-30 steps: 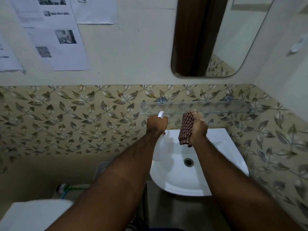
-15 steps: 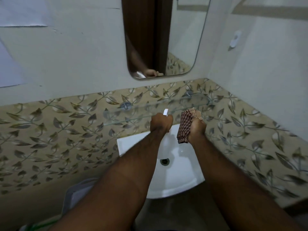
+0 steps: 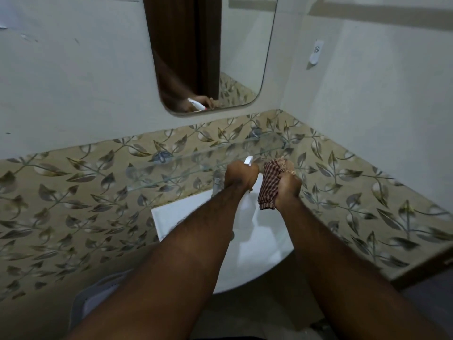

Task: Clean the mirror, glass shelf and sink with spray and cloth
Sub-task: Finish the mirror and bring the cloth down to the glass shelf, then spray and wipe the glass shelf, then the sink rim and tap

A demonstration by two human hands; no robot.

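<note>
- Nearest: both forearms reach forward over the sink (image 3: 171,217), a white basin fixed under the tiled band; its drain is hidden behind the left arm.
- Left hand (image 3: 241,175): fingers clamped round the spray bottle (image 3: 248,160), white nozzle poking above the knuckles, held over the sink's back edge, just below the front edge of the glass shelf (image 3: 171,168).
- Right hand (image 3: 288,186): fingers closed on the checked cloth (image 3: 269,185), bunched and hanging down, just beside the bottle hand.
- Change over the last second: the view has swung left-to-right and upward; the wall papers have dropped out of frame, the mirror (image 3: 240,57) now sits centred and shows the bottle hand's reflection at its bottom edge. Hands keep the same pose relative to shelf and sink.
- Reading: gaze is lining up on mirror and shelf; no spray or wiping mark is discernible on any surface, so cleaning looks barely begun. Spraying the shelf or mirror seems the likely step in hand.
- Farthest: a small white fitting (image 3: 316,51) on the right wall.
</note>
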